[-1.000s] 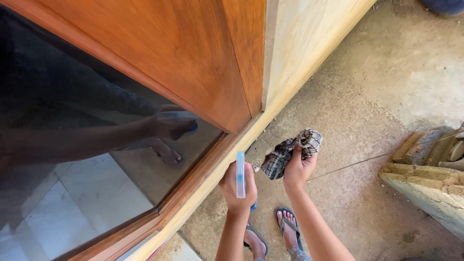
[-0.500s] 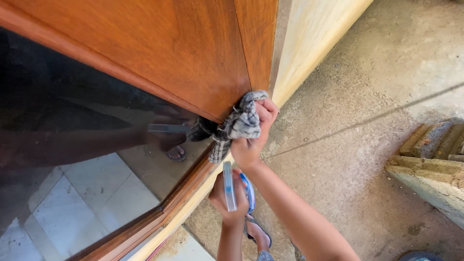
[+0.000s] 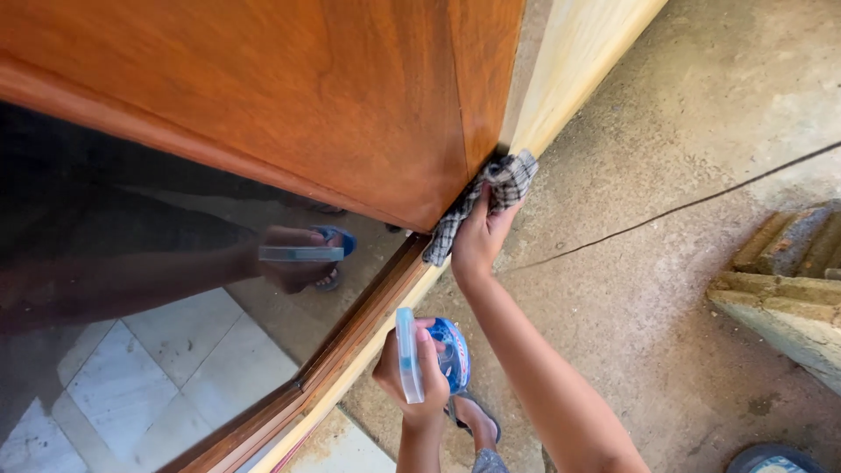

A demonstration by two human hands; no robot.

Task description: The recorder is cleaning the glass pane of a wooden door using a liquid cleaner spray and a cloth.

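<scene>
Right hand (image 3: 477, 241) fingers clamped on checked cloth (image 3: 491, 197), pressed at wooden door (image 3: 350, 114) lower corner. Left hand (image 3: 412, 372) fingers wrapped round spray bottle (image 3: 410, 355). Risk: cloth probably snags in frame gap; bottle slips onto concrete floor (image 3: 683, 289).

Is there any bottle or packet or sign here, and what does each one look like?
Spray bottle: held in the left hand, low in the middle; clear pale-blue body with a blue part beside it.
Its reflection: in the dark glass, a pale-blue bar.
No signs or screens show.
</scene>
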